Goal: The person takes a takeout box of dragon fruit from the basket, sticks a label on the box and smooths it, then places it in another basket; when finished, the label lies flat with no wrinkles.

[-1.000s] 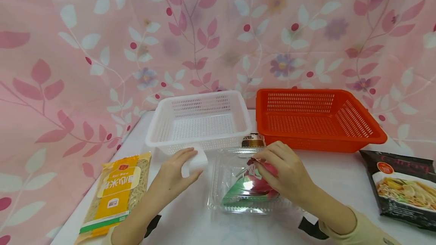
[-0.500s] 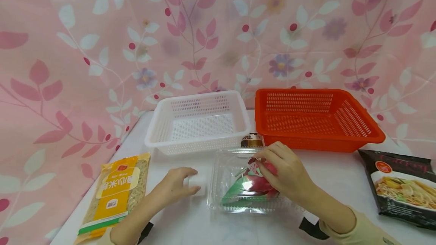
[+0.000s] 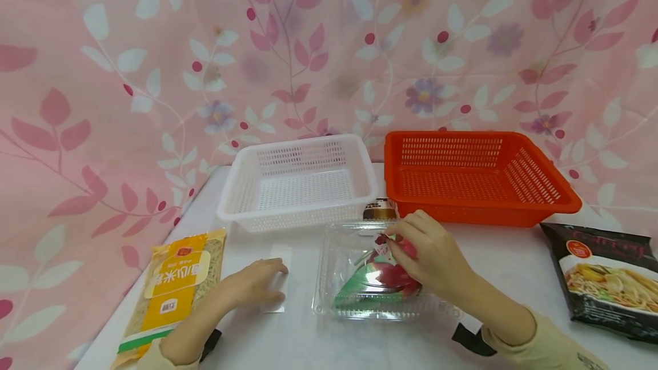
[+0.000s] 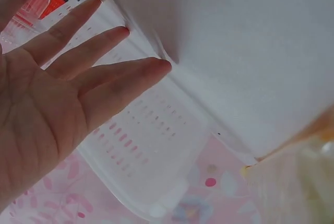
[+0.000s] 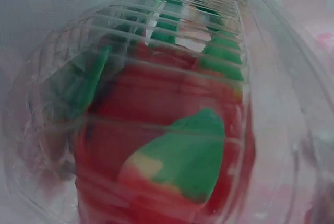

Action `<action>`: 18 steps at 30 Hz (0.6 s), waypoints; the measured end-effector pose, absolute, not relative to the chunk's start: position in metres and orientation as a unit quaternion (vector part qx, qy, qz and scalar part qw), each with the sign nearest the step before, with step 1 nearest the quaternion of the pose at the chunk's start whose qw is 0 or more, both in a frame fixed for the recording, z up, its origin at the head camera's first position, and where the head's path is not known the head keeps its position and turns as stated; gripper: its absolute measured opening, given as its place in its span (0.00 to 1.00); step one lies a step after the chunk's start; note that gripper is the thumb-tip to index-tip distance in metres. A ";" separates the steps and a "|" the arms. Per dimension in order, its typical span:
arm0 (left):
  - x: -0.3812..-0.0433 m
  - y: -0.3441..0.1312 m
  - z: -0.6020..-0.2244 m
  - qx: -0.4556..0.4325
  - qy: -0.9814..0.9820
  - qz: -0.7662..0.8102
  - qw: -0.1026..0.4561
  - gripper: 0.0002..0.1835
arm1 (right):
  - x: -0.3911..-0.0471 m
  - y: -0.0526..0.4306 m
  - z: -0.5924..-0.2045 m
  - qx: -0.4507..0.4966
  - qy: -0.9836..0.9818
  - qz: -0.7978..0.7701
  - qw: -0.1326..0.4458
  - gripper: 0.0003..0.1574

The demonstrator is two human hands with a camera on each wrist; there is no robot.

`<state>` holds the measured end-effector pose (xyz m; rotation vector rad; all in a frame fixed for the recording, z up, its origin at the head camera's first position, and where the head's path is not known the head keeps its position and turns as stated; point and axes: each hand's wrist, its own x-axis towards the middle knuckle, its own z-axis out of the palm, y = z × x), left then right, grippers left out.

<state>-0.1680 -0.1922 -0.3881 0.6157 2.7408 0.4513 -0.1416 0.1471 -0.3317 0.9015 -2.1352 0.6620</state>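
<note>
My left hand (image 3: 259, 284) is low over the table, touching or just above a flat white strip (image 3: 280, 264). In the left wrist view its fingers (image 4: 99, 80) are straight and hold nothing. A clear plastic box (image 3: 329, 276) stands in the middle of the table. Inside lies a red and green fruit (image 3: 377, 278), which looks like a dragon fruit; the right wrist view shows its red body (image 5: 130, 104) close up through the ribbed plastic. Over the lid, my right hand (image 3: 432, 250) pinches a small dark red and white sticker-like piece (image 3: 382, 244) between thumb and fingertips.
Behind stand a white basket (image 3: 298, 218) and an orange-red basket (image 3: 478, 213), with a small brown and white pack (image 3: 379, 210) between their fronts. A yellow noodle bag (image 3: 175, 290) lies left, a black noodle bag (image 3: 606, 281) right. A patterned pink cloth (image 3: 329, 44) hangs behind.
My left hand has moved down and left from near the white basket. The white strip was curled at its fingers and now lies flat. My right hand stays over the box, still pinching the piece.
</note>
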 end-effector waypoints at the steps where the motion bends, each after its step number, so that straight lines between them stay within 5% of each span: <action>1: -0.168 -0.193 -0.388 0.217 0.952 0.154 0.153 0.21 | -0.142 0.147 -0.332 0.347 -0.830 0.256 0.355 0.16; 7: -0.167 -0.187 -0.383 0.235 0.952 0.138 0.138 0.18 | -0.144 0.147 -0.334 0.337 -0.844 0.245 0.337 0.17; 18: -0.137 -0.138 -0.353 0.274 0.956 0.013 -0.099 0.19 | -0.148 0.146 -0.336 0.334 -0.851 0.242 0.324 0.17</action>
